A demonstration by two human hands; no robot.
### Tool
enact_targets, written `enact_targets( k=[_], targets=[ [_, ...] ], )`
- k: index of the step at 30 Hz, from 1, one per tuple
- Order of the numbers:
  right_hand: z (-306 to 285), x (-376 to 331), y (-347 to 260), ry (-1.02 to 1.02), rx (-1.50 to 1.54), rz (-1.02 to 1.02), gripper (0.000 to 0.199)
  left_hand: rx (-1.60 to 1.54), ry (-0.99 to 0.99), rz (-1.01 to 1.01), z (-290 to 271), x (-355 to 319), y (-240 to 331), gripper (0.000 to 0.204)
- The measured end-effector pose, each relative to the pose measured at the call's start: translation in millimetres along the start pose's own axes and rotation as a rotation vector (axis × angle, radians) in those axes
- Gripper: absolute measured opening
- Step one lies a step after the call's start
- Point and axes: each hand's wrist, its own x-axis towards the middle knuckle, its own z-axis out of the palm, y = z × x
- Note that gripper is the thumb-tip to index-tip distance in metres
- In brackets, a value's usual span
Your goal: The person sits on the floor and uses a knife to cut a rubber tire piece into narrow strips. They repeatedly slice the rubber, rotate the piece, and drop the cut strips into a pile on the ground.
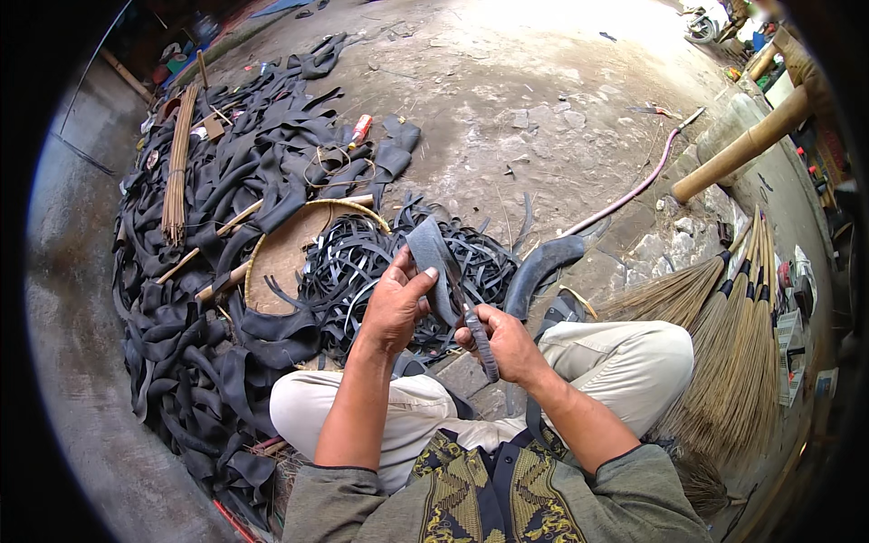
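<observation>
My left hand (393,303) grips a grey-black rubber piece (427,246), thumb pressed on its face, and holds it up in front of my knees. In my right hand (511,346) is a pair of scissors (483,351) with dark wrapped handles. Their blades point up and away from me, along the right side of the rubber piece; whether they close on it I cannot tell. Below and beyond my hands, a tangle of thin black rubber strips (339,276) spills from a round tray with a yellowish rim (254,262).
A large heap of black rubber sheets (195,362) fills the left side along the wall (72,299). Close by on the right lie a thick curved rubber tube (539,271) and several stick brooms (733,335). A bamboo pole (742,149) juts in at upper right; a pink hose (634,190) crosses the floor.
</observation>
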Motion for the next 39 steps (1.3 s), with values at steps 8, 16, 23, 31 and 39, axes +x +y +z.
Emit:
enact_targets(
  k=[8,16,23,31,39],
  targets=[
    [-5.8,2.8,-6.5,0.043,-0.011,0.027,0.05,0.129,-0.131,0.024,6.1,-0.4,-6.0,0.056],
    [0.5,0.8,-6.1,-0.003,0.108,0.043,0.047,-0.017,-0.03,-0.024,-0.9,3.2,0.1,0.05],
    [-1.9,11.4,1.8,0.084,-0.039,0.006,0.053,0.03,-0.128,0.006,3.7,4.7,-11.0,0.057],
    [-4.9,4.3,-11.4,0.018,0.008,0.057,0.038,-0.019,-0.042,-0.085,-2.3,6.7,-2.8,0.052],
    [4.3,13.2,-0.4,0.081,0.012,-0.075,0.047,0.008,-0.107,0.007,0.1,6.5,-11.1,0.058]
  ],
)
